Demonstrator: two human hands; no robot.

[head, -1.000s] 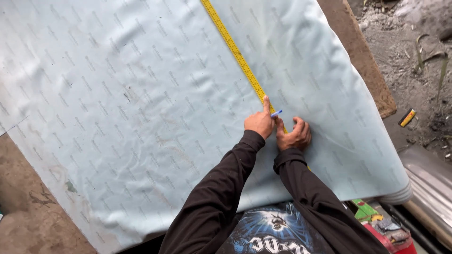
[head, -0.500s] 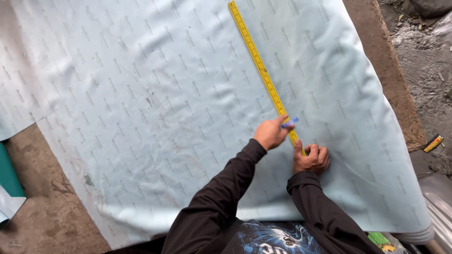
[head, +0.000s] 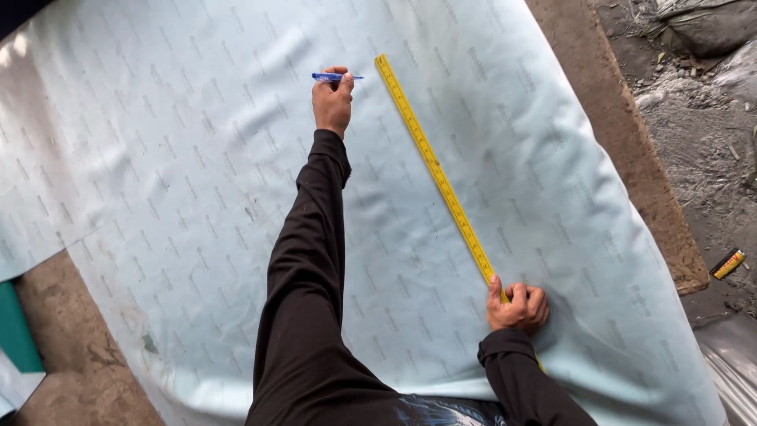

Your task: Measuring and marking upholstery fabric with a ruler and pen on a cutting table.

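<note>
Marking in progress on pale blue sheet [head: 236, 197] covering the bench [head: 623, 150]: right hand [head: 516, 308] is pressing down the near end of yellow ruler [head: 438, 177], left hand [head: 332, 101] is gripping blue pen [head: 335, 77] near its far end, no drawn line visible.

A pale blue sheet [head: 236, 197] was spread over the brown desk [head: 623, 158]. A blue pen [head: 335, 76] was held at 12 o'clock by the left hand [head: 332, 101]. The yellow ruler [head: 434, 170] was pressed down at 4 o'clock by the right hand [head: 518, 307].
</note>
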